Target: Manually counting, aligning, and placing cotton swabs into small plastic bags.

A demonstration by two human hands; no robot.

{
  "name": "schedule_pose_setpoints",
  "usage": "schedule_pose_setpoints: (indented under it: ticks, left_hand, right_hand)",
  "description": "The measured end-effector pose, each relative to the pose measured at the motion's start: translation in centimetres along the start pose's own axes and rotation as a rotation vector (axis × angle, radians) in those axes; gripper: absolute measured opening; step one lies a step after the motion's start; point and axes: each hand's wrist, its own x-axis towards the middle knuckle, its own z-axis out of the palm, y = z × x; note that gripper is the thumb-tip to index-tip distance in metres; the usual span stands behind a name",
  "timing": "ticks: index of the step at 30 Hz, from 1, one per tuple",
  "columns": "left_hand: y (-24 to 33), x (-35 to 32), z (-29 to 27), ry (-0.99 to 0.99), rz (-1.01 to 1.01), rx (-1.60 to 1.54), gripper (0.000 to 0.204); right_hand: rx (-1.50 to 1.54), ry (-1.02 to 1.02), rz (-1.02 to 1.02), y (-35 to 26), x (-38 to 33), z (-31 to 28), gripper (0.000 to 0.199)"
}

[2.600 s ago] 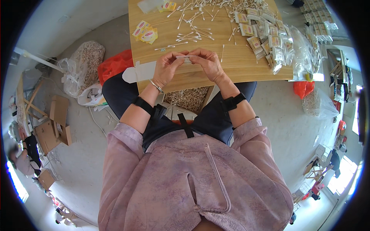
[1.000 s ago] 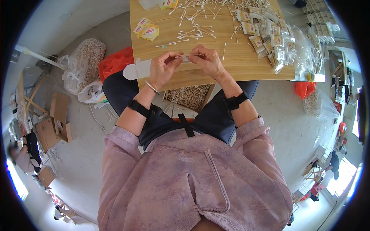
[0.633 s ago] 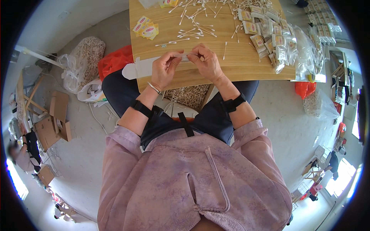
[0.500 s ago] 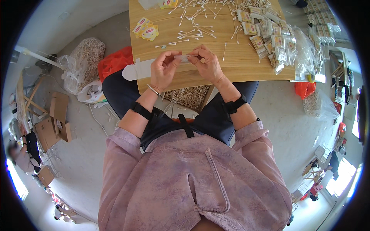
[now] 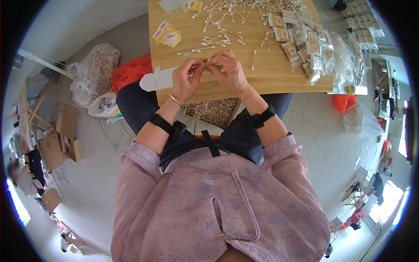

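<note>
Both bare hands work close together over the near edge of the light wood-grained bench. The left hand has thumb and forefinger pinched together; the right hand is likewise pinched, and their fingertips meet. Any item between them is hidden by the fingers; its nature, or its presence, cannot be told.

A single white-tipped cotton swab with a thin pale stick lies on the bench just right of the right hand. A flat white strip with an angular, tapered end lies left of the left hand, its right end close by the wrist; contact cannot be confirmed. Farther off are a small pile of yellow-and-white printed cards, a loose heap of cotton swabs and, at right, piled clear plastic packets holding swabs and cards.

Handling, as judged: the swab should be very light, with a fairly stiff but breakable stick and soft ends liable to soiling; hold is best taken mid-stick. The packets appear thin, limp and slippery; a pinch at the edge of the film seems soundest. The cards look light and flexible, best lifted by a corner.
</note>
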Motion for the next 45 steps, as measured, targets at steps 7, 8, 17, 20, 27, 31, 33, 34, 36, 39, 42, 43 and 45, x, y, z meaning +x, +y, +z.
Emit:
schedule_pose_setpoints:
  ticks: [7,8,17,20,27,31,33,34,36,39,42,43,45]
  left_hand:
    - [0.0,0.4,0.3,0.089,0.007,-0.139,0.009]
    - [-0.1,0.4,0.2,0.088,0.007,-0.139,0.009]
    - [-0.3,0.4,-0.1,0.024,0.051,0.073,0.012]
    - [-0.5,0.4,-0.3,0.046,0.083,0.124,0.012]
    - [0.2,0.7,-0.5,0.014,0.164,0.258,0.011]
    - [-0.1,0.9,-0.3,-0.016,0.086,0.082,0.012]
    - [-0.1,0.9,0.0,-0.019,0.104,0.091,0.011]
    - [0.0,0.9,0.1,-0.023,0.123,0.099,0.011]
    - [0.0,1.0,0.1,-0.043,0.089,0.097,0.012]
    - [-0.2,1.1,-0.1,-0.060,0.040,0.088,0.012]
    - [-0.2,0.9,0.1,-0.041,0.040,0.103,0.010]
    - [-0.1,0.8,0.3,-0.025,0.054,0.125,0.009]
    - [0.2,0.6,0.6,-0.026,0.047,0.124,0.008]
  right_hand:
    - [0.111,0.025,0.156,-0.3,0.1,-0.7,0.018]
    - [0.150,0.019,0.216,-0.1,0.0,-0.8,0.019]
    - [0.005,-0.036,0.034,0.2,0.0,-1.5,0.012]
    - [-0.032,-0.020,-0.024,0.1,0.1,-1.3,0.010]
    - [-0.036,-0.023,-0.031,0.4,0.1,-1.0,0.009]
    - [0.005,-0.001,-0.012,0.2,0.3,-0.9,0.009]
    - [0.013,0.031,-0.032,0.1,0.4,-0.9,0.009]
    - [0.018,0.006,-0.024,0.1,0.4,-1.0,0.010]
    - [0.022,-0.020,-0.017,-0.1,0.4,-1.2,0.010]
    - [0.035,0.012,0.082,-0.1,0.5,-1.6,0.010]
    - [0.048,-0.021,0.048,0.3,0.4,-2.0,0.011]
    - [0.056,-0.050,0.057,0.4,0.4,-2.2,0.010]
    - [0.064,-0.078,0.065,0.7,0.3,-2.4,0.010]
